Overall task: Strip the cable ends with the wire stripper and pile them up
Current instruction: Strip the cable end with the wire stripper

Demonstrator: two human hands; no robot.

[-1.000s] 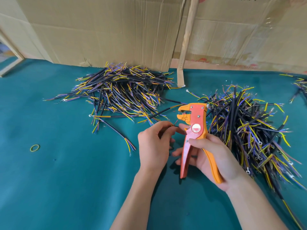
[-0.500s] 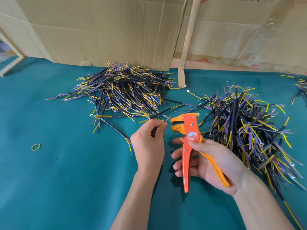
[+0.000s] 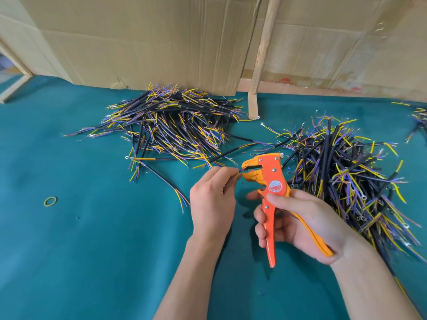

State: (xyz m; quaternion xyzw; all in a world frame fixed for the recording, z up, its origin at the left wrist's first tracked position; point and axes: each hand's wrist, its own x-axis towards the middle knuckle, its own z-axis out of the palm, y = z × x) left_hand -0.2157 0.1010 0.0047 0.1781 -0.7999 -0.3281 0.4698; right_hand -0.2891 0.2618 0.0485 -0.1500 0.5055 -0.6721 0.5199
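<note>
Over the teal bench [image 3: 92, 250], between the two cable piles, the left hand [image 3: 211, 204] had brought its pinched cable [image 3: 237, 174] up into the wire stripper [image 3: 269, 181] gripped by the right hand [image 3: 300, 225], readying a strip at frame centre.

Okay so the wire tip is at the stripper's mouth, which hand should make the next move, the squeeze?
Right. The right hand already grips the wire stripper by both handles, while the left hand pinches the wire at its mouth.

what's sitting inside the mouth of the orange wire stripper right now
Thin coloured wire ends, pinched by the left hand, enter the orange wire stripper. Their tips inside are hidden.
</note>
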